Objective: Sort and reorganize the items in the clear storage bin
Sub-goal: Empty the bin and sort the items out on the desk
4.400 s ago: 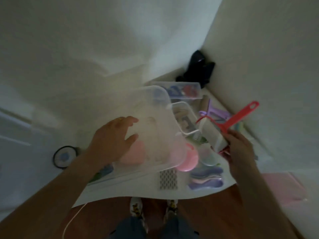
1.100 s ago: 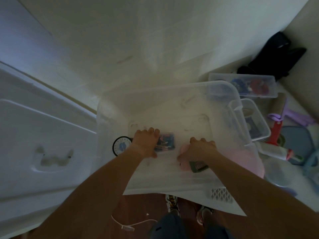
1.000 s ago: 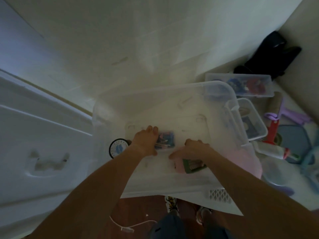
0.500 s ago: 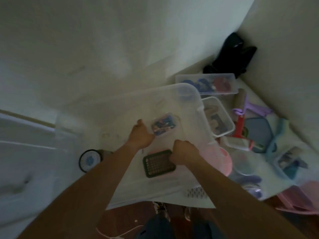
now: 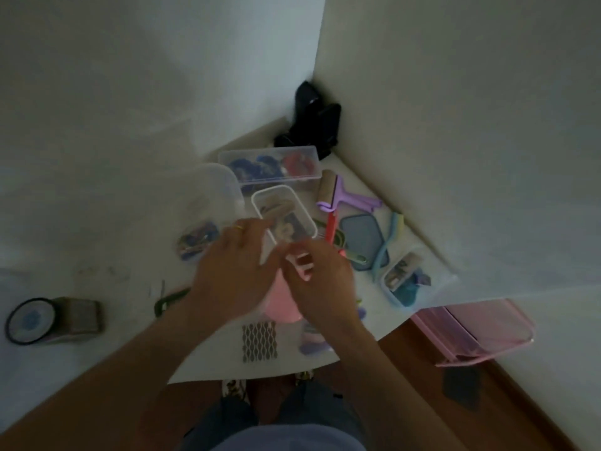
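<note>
Looking translucent, blurred: clear storage bin (image 5: 214, 190), behind left hand (image 5: 232, 275).

Both bare forearms reach forward from the near edge and converge at mid-frame. Left hand (image 5: 232, 271): palm down, fingers spread and extended forward, a gold ring on one finger; nothing visibly gripped. Right hand (image 5: 320, 281): just beside the left, nearly touching it, fingers curled inward; what the curled grip encloses is unclear. Both hands motion-blurred.
</note>
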The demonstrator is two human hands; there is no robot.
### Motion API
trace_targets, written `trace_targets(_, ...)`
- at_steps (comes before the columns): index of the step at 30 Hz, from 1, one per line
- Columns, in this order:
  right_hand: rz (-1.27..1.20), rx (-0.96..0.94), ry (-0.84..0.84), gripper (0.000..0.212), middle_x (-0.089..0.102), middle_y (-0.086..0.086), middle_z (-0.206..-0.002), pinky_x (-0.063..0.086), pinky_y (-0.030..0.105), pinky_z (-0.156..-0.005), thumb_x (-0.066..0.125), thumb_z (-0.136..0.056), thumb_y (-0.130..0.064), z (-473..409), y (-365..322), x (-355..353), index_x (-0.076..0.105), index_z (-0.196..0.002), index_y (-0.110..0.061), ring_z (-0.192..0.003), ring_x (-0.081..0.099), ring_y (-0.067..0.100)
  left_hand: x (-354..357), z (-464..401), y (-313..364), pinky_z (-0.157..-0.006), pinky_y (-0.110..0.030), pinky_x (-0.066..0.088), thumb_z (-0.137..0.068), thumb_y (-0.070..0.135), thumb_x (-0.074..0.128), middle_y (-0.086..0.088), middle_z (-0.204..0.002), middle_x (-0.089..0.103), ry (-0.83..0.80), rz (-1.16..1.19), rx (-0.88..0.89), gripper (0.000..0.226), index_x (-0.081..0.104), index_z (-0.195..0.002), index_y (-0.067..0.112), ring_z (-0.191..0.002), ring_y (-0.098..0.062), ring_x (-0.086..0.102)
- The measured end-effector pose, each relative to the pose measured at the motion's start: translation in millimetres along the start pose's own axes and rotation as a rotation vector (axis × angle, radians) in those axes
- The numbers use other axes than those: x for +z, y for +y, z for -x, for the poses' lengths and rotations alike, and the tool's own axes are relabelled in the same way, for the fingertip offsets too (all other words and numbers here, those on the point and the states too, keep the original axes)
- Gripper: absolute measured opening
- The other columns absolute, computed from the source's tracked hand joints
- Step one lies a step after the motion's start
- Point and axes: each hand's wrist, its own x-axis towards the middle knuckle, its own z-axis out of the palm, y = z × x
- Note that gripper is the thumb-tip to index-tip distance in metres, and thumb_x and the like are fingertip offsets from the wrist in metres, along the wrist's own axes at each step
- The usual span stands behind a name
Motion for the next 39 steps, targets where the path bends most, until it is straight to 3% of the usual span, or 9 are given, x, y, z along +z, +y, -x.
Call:
trace_targets(3,-0.002,0.148,0.017,0.015,0.066,-0.019,-0.1,0.053,0.021,-0.081,0.068,-0.088,-0.037,5,59,-42,0.063,-0.102,-0.036,-0.088,0.061,-0.007,36,0,50,-0.096,-0.039,0.048,-0.097,0.048,0.039,-0.006,-0.131,0.059,0.018,-0.025,0.132,0.047,0.055,-0.131,0.019,-0.118,-0.026,0.057)
trace_targets(7,0.017,0.312,-0.009,0.018,0.067,-0.015,-0.102,0.052,0.019,-0.077,0.071,-0.086,-0.034,11,141,-80,0.059,-0.1,-0.038,-0.087,0.062,-0.003,90,-7,87,-0.106,-0.034,0.038,-0.101,0.043,0.043,0.001,-0.144,0.045,-0.2,0.068,0.007,0.048,0.04,-0.145,0.025,-0.13,-0.019,0.043)
trace_targets(16,-0.149,0.733,0.164,0.062,0.064,0.002,-0.118,0.058,0.042,-0.075,0.076,-0.083,-0.031,-12,271,-126,0.044,-0.135,-0.021,-0.091,0.066,0.022,188,-4,88,-0.1,-0.032,0.042,-0.1,0.04,0.042,-0.003,-0.134,0.049,-0.397,-0.071,-0.039,0.046,0.039,-0.141,0.019,-0.119,-0.022,0.052)
trace_targets(22,-0.276,0.762,0.161,0.082,0.053,0.019,-0.137,0.055,0.054,-0.089,0.073,-0.086,-0.034,-27,310,-123,0.023,-0.15,-0.031,-0.11,0.063,0.035,221,-29,131,-0.105,-0.036,0.043,-0.101,0.03,0.05,-0.005,-0.139,0.054,-0.524,0.278,-0.249,0.044,0.043,-0.142,0.017,-0.122,-0.022,0.056)
trace_targets(27,-0.174,0.638,0.123,0.07,0.045,0.009,-0.147,0.054,0.052,-0.092,0.064,-0.093,-0.033,-47,312,-128,0.025,-0.151,-0.033,-0.118,0.058,0.033,267,-51,143,-0.099,-0.04,0.051,-0.099,0.025,0.057,-0.012,-0.126,0.063,-0.55,0.587,-0.634,0.049,0.04,-0.143,0.011,-0.111,-0.027,0.064)
trace_targets(30,-0.121,0.602,0.099,0.056,0.059,0.007,-0.129,0.058,0.038,-0.073,0.069,-0.089,-0.03,-49,319,-129,0.044,-0.138,-0.024,-0.102,0.064,0.028,287,-56,148,-0.081,-0.035,0.055,-0.098,0.017,0.056,-0.011,-0.113,0.059,-0.529,0.781,-0.817,0.045,0.042,-0.139,0.007,-0.092,-0.024,0.062)
trace_targets(32,-0.096,0.624,0.061,0.054,0.062,0.006,-0.116,0.051,0.03,-0.063,0.076,-0.083,-0.033,-45,325,-129,0.049,-0.128,-0.019,-0.094,0.063,0.025,300,-56,144,-0.095,-0.043,0.055,-0.094,0.017,0.06,-0.015,-0.117,0.061,-0.493,0.782,-0.857,0.045,0.047,-0.135,0.004,-0.101,-0.028,0.064)
trace_targets(35,-0.074,0.644,0.06,0.043,0.063,0.005,-0.112,0.05,0.032,-0.07,0.073,-0.086,-0.031,-40,332,-127,0.052,-0.121,-0.017,-0.095,0.062,0.025,313,-48,137,-0.095,-0.049,0.054,-0.088,0.023,0.058,-0.021,-0.125,0.062,-0.443,0.727,-0.881,0.05,0.049,-0.134,0.008,-0.111,-0.038,0.064)
trace_targets(39,-0.085,0.595,0.115,0.019,0.068,0.005,-0.108,0.055,0.029,-0.062,0.061,-0.095,-0.028,-37,339,-128,0.059,-0.11,-0.017,-0.087,0.067,0.021,307,-42,146,-0.092,-0.039,0.05,-0.096,0.015,0.052,-0.016,-0.119,0.065,-0.368,0.488,-0.766,0.031,0.056,-0.125,0.006,-0.111,-0.034,0.063)
